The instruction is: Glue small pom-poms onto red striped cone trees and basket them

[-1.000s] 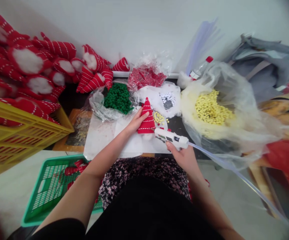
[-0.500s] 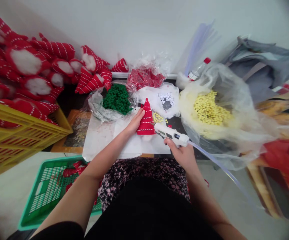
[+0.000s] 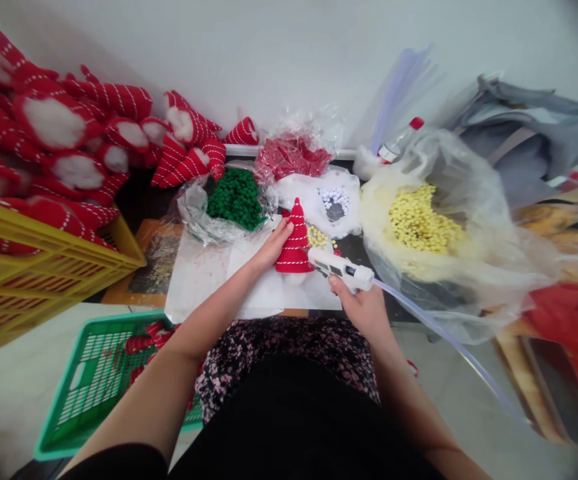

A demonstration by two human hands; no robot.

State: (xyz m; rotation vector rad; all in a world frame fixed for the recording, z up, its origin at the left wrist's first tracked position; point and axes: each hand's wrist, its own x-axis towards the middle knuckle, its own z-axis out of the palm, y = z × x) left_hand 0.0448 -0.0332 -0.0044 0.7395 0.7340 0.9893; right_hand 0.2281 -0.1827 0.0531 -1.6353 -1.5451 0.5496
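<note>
A red cone-shaped cloth piece (image 3: 295,247) with white stitched lines lies on white paper (image 3: 203,280), its tip pointing away from me. My left hand (image 3: 273,245) grips its left side. In my right hand (image 3: 361,303) is a white glue gun (image 3: 341,269), its nozzle at the cone's lower right side. A translucent stick trails from the back of the gun. Small yellow balls (image 3: 317,236) lie just right of the cone.
Green pompoms (image 3: 236,200), white balls (image 3: 333,200) and yellow balls (image 3: 423,220) sit in plastic bags. Red stuffed cones (image 3: 51,123) pile at the left above a yellow crate (image 3: 43,267). A green basket (image 3: 76,380) stands lower left, a bottle (image 3: 399,141) behind.
The view has shifted slightly. The gun's nozzle stays at the cone's right side, with the gun a little nearer to it. Both hands keep their holds.
</note>
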